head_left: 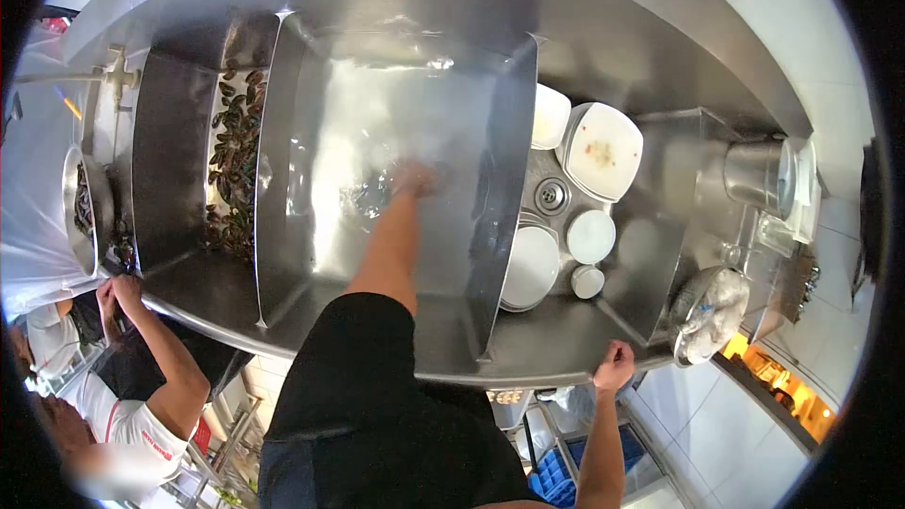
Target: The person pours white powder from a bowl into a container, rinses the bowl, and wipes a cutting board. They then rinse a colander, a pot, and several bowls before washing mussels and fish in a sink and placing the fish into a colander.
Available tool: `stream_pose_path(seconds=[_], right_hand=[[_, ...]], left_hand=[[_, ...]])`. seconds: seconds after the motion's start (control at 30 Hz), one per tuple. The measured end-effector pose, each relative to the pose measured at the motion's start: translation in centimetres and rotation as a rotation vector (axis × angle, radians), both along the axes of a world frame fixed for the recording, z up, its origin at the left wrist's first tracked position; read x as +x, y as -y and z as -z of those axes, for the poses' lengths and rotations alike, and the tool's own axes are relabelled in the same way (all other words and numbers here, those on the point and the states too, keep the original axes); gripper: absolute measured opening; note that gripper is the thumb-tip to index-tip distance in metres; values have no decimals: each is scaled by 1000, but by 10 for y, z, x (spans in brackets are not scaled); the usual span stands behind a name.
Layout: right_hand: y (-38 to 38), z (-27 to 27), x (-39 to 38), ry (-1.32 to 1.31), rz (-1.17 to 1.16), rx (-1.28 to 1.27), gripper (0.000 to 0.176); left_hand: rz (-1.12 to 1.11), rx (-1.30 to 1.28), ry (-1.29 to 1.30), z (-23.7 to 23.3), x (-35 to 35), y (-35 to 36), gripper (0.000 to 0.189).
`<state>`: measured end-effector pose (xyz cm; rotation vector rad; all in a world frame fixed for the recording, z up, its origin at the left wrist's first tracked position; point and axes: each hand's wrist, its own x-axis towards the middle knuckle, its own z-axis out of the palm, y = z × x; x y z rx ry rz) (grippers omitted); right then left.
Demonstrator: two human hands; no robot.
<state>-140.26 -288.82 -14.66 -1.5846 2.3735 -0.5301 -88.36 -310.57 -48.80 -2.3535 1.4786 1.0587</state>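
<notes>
1. Down in the middle sink [311,132], reaching with left hand [415,177] among dark shells [363,200]; cannot tell through churned water how far fingers open.
2. Bracing with right hand [615,364], fingers curled shut over tabletop [547,344] edge, likely steadying the lean.

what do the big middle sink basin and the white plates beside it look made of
Sink basin: likely stainless steel, brushed grey, with bright glare on its walls. Plates: probably glazed ceramic, white and glossy; melamine can't be ruled out.
</notes>
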Motion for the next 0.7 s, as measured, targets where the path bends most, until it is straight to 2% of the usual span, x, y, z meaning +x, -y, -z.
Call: stream_pose_path(seconds=[0.03, 0.1, 0.13, 0.2, 0.27, 0.37, 0.43, 0.47, 0.5, 0.53, 0.6, 0.7], right_hand=[[-1, -2, -1, -37, 42, 72, 17], [1, -3, 2, -23, 60, 99, 17], [1, -5, 1, -15, 66, 112, 17], [2, -6, 4, -21, 62, 118, 19], [2, -8, 4, -45, 51, 113, 20], [-4, -3, -2, -68, 23, 86, 19], [-5, 8, -12, -74, -7, 84, 17], [0, -4, 0, -32, 20, 81, 16], [-3, 5, -4, 12, 87, 99, 17], [1, 1, -4, -75, 42, 180, 17], [5, -30, 12, -60, 20, 44, 16], [2, -26, 4, -21, 13, 18, 16]], left_hand=[[-8, -86, 61, -7, -10, -17, 55], [-58, -154, -12, -12, -14, -38, 49], [-100, -130, -147, 25, -6, -53, 47], [-75, -43, -267, 7, -1, -58, 43], [61, 99, -242, -99, 5, -60, 39], [-19, -38, -350, -132, 11, -89, 35], [315, -148, -98, -103, 23, -107, 26], [623, -314, -114, -164, 27, -108, 22], [322, -790, -596, -117, 49, -134, 23], [235, -642, -673, -123, 56, -133, 24], [513, -513, 17, -197, 54, -128, 20], [-109, -547, -320, -281, 47, -121, 20]])
